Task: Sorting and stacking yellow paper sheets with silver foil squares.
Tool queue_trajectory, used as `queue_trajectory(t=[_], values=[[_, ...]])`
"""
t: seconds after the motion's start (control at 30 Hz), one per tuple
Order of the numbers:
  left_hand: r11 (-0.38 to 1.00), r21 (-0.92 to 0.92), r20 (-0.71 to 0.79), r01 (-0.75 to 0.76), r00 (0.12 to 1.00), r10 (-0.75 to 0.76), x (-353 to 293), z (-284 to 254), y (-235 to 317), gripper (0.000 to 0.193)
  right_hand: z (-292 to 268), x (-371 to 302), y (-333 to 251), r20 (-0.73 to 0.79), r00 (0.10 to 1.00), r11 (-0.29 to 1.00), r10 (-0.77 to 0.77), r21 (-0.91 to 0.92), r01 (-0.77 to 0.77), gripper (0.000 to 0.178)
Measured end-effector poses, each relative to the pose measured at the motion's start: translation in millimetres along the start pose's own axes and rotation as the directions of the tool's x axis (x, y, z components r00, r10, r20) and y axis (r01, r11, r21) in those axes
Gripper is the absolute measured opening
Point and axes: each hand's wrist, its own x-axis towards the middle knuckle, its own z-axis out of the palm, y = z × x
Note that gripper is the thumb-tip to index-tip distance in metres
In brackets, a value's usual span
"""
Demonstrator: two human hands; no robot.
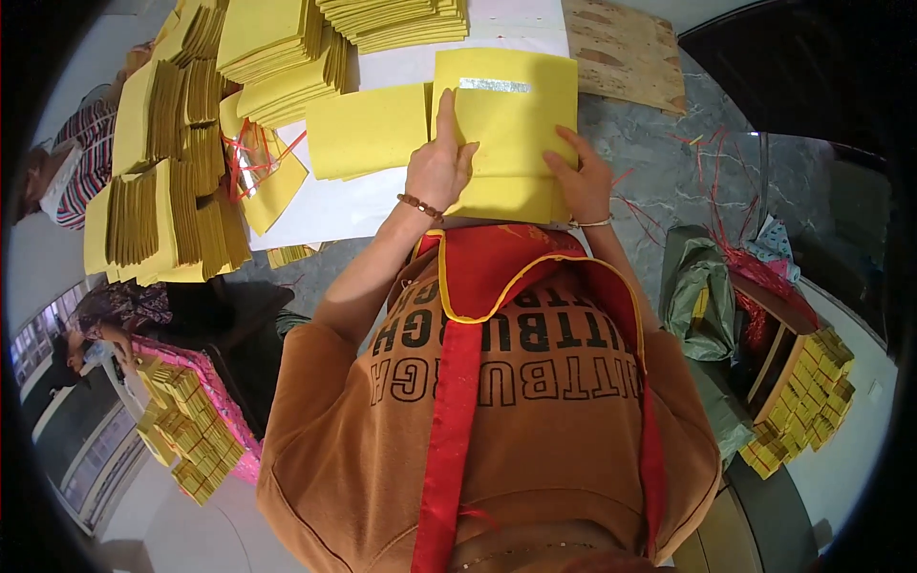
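At the table's near edge lies a yellow paper sheet (511,124) with a silver foil strip (494,85) near its far end. Another yellow layer shows below its near edge. My left hand (439,174) grips the sheet's left edge, index finger stretched along it toward the foil strip and thumb on top. My right hand (585,180) holds the right edge, with thumb and forefinger on the paper; its other fingers are partly hidden. Just left of my left hand is a flat yellow paper pile (371,132).
Folded yellow paper stacks (267,43) crowd the white table's (334,212) far and left parts. Red ties (250,158) lie among them. A wooden board (626,53) is at the far right. Yellow bundles (807,396) stand right; other people (91,158) are at the left.
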Motion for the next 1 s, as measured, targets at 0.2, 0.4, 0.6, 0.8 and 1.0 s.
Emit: queue_trajectory(t=[0.2, 0.4, 0.6, 0.8, 1.0], values=[[0.999, -0.023, 0.018, 0.024, 1.000, -0.024, 6, -2, 5, 0.075, 1, 0, -2, -0.007, 0.993, 0.993, 0.115, -0.028, -0.115, 0.040], [0.990, 0.123, 0.034, -0.072, 0.997, 0.068, 9, -24, 30, 0.066, -2, 9, -6, -0.002, 0.990, 0.976, 0.144, -0.162, -0.143, 0.041], [0.899, 0.357, 0.022, -0.255, 0.964, 0.265, 14, -21, 47, 0.052, -7, 5, 0, 0.015, 0.993, 0.980, 0.114, -0.166, -0.109, 0.041], [0.817, 0.281, 0.033, -0.503, 0.856, 0.516, 30, 3, 42, 0.054, 0, 3, -11, 0.029, 0.994, 0.970, 0.104, -0.221, -0.095, 0.042], [0.751, 0.408, 0.236, -0.518, 0.855, 0.462, 26, 26, 13, 0.059, 0, 2, -11, 0.034, 0.994, 0.963, 0.107, -0.251, -0.095, 0.041]])
